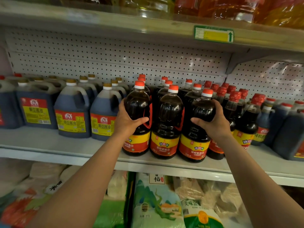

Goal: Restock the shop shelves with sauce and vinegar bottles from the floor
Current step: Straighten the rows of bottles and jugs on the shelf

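Observation:
Three large dark sauce bottles with orange caps and red-yellow labels stand in a front row on the middle shelf [49, 145]. My left hand [127, 119] grips the shoulder of the left bottle [137, 104]. The right bottle [203, 111] is held the same way by my right hand [213, 122]. Between them stands the middle bottle [169, 116], untouched. More bottles of the same kind stand behind this row.
Square jugs of dark sauce [72, 112] fill the shelf to the left. Slimmer red-capped bottles [233, 102] and more jugs [286, 129] crowd the right. Oil bottles [230, 7] sit on the shelf above. Rice bags [156, 203] lie below.

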Demonstrator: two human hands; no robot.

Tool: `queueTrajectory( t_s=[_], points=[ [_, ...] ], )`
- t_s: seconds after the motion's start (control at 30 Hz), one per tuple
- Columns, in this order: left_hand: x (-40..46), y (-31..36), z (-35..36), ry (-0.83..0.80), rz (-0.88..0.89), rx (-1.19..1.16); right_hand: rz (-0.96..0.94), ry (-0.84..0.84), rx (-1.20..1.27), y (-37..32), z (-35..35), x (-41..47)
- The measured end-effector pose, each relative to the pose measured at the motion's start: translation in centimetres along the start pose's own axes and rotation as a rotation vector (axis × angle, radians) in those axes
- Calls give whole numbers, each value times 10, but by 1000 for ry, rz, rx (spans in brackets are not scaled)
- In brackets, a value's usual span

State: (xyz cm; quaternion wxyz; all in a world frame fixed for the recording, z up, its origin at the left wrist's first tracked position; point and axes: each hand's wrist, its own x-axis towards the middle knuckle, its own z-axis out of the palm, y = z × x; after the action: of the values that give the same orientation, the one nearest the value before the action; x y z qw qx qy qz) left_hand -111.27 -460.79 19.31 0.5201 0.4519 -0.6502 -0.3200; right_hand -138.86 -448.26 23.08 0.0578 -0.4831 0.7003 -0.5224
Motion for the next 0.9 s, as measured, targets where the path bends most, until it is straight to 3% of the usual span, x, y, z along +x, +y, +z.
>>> queueTrajectory(
  t_s=[0.1, 0.23, 0.67, 0.9],
  points=[
    [-13, 5, 10, 71, -49, -7, -10, -9, 4, 1, 0, -1],
    [-56, 10, 45, 194, -156, 220, -17, -11, -11, 5, 2, -4],
    [-121, 5, 123, 409, -34, 339, 23, -136, -34, 71, 4, -43],
    [-112, 5, 135, 265, -209, 224, 94, -107, -31, 85, 13, -43]
  ],
)
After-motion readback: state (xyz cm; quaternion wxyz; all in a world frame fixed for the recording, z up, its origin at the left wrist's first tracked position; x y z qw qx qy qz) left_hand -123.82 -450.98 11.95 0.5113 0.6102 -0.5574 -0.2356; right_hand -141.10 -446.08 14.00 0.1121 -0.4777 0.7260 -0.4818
